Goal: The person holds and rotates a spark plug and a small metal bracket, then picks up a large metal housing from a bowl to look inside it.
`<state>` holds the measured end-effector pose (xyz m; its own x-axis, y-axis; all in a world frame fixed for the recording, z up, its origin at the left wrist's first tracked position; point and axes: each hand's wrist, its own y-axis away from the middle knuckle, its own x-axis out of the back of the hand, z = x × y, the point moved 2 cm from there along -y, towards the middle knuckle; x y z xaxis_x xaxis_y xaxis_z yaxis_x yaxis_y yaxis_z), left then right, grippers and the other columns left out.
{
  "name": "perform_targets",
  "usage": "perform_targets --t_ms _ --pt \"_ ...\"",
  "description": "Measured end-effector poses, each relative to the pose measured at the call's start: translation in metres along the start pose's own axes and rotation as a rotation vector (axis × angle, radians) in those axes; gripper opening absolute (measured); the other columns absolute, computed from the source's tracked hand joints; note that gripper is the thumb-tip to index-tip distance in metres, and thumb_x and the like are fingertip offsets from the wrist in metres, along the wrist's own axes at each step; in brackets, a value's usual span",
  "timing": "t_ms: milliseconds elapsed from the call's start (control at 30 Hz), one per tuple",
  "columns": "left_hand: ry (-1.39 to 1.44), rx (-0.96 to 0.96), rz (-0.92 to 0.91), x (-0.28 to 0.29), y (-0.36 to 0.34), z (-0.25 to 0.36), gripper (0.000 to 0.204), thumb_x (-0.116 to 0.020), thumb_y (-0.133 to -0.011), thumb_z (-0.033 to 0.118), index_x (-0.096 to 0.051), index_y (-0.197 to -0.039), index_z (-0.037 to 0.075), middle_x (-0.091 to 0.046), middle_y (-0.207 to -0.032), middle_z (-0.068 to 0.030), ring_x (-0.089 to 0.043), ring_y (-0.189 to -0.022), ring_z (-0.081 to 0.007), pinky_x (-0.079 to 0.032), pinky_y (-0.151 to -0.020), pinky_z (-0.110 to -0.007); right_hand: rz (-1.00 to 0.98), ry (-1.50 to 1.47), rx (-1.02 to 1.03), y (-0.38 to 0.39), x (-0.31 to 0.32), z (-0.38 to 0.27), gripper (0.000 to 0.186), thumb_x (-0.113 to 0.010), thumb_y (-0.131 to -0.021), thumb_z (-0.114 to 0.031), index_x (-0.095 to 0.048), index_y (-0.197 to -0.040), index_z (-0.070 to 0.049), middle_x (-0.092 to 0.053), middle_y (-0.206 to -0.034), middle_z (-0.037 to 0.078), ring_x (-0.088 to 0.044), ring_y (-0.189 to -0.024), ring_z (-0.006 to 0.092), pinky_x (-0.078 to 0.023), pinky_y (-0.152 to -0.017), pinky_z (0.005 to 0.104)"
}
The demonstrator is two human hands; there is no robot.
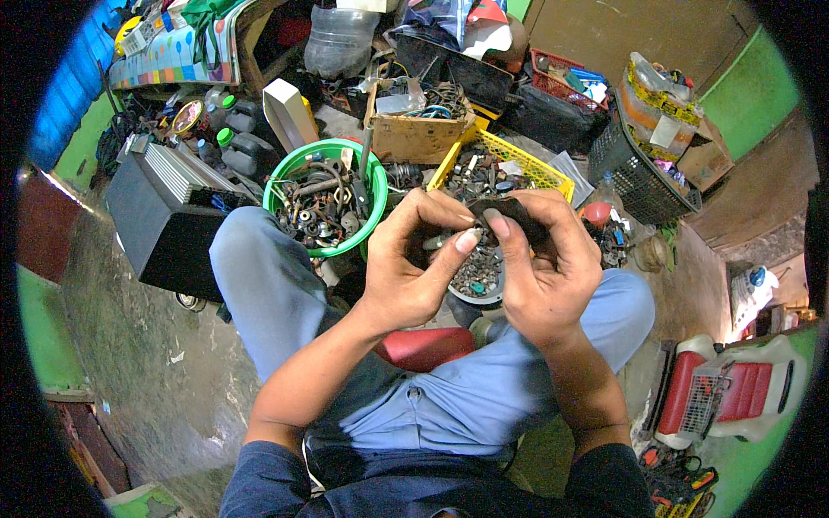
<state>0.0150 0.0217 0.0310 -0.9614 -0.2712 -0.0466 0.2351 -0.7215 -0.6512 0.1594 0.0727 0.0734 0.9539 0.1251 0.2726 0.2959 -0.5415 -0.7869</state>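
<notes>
My left hand (414, 259) and my right hand (548, 263) are raised close together above my lap, thumbs nearly meeting. Pinched between my right thumb and fingers is a dark, thin, curved piece (516, 216); its exact kind is not clear. My left thumb and forefinger are closed at its near edge, on something small that the fingers mostly hide. Below the hands, a pale round tub (477, 300) of small mixed hardware shows between my wrists.
A green basin (376, 216) of metal parts stands beyond my left knee. Past my hands are a yellow crate (527, 155) of small parts and a wooden box (414, 138) of cables. A black cabinet (186, 216) lies left; a dark basket (635, 173) stands right.
</notes>
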Motion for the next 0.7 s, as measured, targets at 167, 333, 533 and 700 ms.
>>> perform_targets --t_ms 167,333,533,700 --pt "0.078 0.1 0.043 -0.0018 0.0022 0.001 0.013 -0.068 -0.089 0.001 -0.056 -0.094 -0.002 -0.061 -0.094 -0.0128 -0.059 -0.087 -0.0188 -0.047 -0.081 -0.031 -0.007 0.013 0.016 0.0012 0.0009 0.0012 0.016 -0.07 -0.083 0.007 -0.064 -0.097 0.006 -0.067 -0.087 0.017 -0.068 -0.078 0.027 -0.054 -0.07 0.0343" --pt "0.084 0.094 0.042 -0.0017 0.003 -0.0014 0.013 -0.067 -0.089 0.001 -0.056 -0.094 -0.002 -0.061 -0.094 -0.0129 -0.059 -0.088 -0.0189 -0.047 -0.082 -0.031 -0.011 0.011 0.012 0.0 0.0006 -0.001 0.016 -0.07 -0.082 0.008 -0.063 -0.097 0.006 -0.067 -0.087 0.017 -0.068 -0.077 0.027 -0.054 -0.069 0.0341" --pt "0.083 0.081 0.037 -0.0023 0.0014 0.0013 0.012 -0.067 -0.089 0.001 -0.057 -0.095 -0.002 -0.061 -0.094 -0.0129 -0.059 -0.088 -0.0189 -0.048 -0.081 -0.031 -0.008 0.016 0.035 -0.0012 0.0003 0.0002 0.016 -0.07 -0.082 0.008 -0.063 -0.096 0.006 -0.067 -0.087 0.017 -0.068 -0.077 0.0274 -0.054 -0.069 0.0342" --pt "0.062 0.069 0.034 -0.0012 0.0015 0.0009 0.012 -0.067 -0.089 0.0 -0.057 -0.094 -0.003 -0.061 -0.093 -0.0129 -0.059 -0.087 -0.019 -0.048 -0.081 -0.031 -0.011 0.012 0.03 -0.002 -0.0001 -0.0013 0.015 -0.07 -0.082 0.008 -0.063 -0.096 0.005 -0.067 -0.087 0.017 -0.068 -0.078 0.0272 -0.054 -0.069 0.0341"
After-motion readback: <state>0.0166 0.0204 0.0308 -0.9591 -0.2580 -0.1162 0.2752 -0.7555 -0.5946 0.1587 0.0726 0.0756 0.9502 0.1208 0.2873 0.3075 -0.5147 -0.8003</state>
